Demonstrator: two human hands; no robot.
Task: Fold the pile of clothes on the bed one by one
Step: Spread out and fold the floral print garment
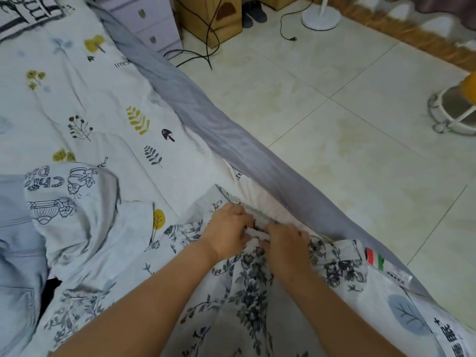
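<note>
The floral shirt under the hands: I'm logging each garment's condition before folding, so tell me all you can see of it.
The floral shirt is thin white woven-looking fabric printed with dark blue-grey flower sprigs. It lies spread and rumpled on the bed near its grey-edged side, collar end away from the person, one cuffed short sleeve out to the right. The left hand and right hand both pinch fabric at the neckline. Its lower part runs out of view.

Soft, even daylight; faint shadows under the hands (257, 235). Mild glare on pale glossy floor tiles (347, 124) beyond them. Wide-angle bending at edges; slight overall softness.
</note>
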